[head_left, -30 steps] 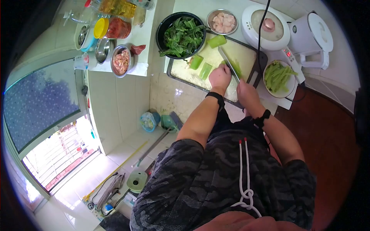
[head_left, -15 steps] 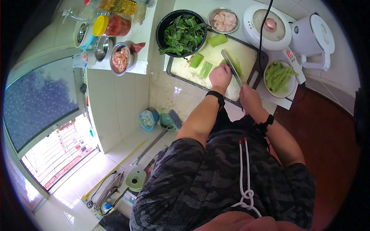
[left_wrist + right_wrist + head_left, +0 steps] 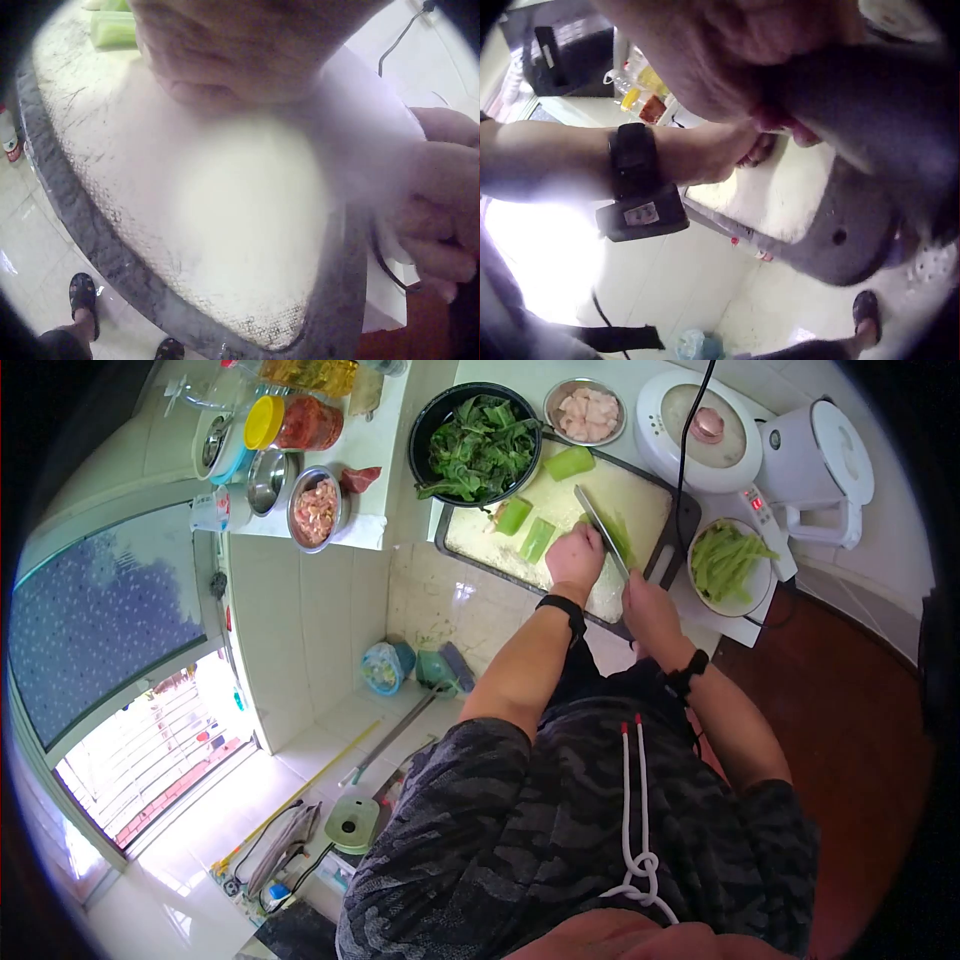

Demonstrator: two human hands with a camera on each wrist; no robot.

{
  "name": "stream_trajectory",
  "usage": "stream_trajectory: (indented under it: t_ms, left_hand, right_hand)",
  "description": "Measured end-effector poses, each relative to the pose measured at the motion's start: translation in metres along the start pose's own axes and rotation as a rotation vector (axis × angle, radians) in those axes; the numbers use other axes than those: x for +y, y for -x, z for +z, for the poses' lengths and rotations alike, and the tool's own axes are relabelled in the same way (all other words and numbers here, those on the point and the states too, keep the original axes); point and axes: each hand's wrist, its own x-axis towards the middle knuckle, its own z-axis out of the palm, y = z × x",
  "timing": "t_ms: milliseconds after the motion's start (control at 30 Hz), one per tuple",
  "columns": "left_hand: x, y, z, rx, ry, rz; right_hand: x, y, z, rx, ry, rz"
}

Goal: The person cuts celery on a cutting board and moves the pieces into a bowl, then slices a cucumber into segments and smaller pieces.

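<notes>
On the pale, dark-rimmed rectangular cutting board, the left hand presses curled fingers on a green vegetable stalk, while the right hand grips the long steel knife beside it.

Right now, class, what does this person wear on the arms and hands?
Both forearms are bare, with no sleeves or gloves. The left hand and right hand each have a black strap at the wrist; the left wrist strap carries a small black box with a white label.
</notes>
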Motion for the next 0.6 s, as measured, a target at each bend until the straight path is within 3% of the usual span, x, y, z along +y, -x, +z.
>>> stream_trajectory:
  t_ms: [433, 600]
  left_hand:
    - [-0.004, -0.002, 0.003, 0.022, -0.004, 0.019]
    - [-0.008, 0.003, 0.002, 0.026, 0.095, -0.060]
  right_hand:
    - [-0.006, -0.009, 0.002, 0.012, 0.001, 0.005]
    - [-0.006, -0.011, -0.002, 0.009, 0.023, 0.003]
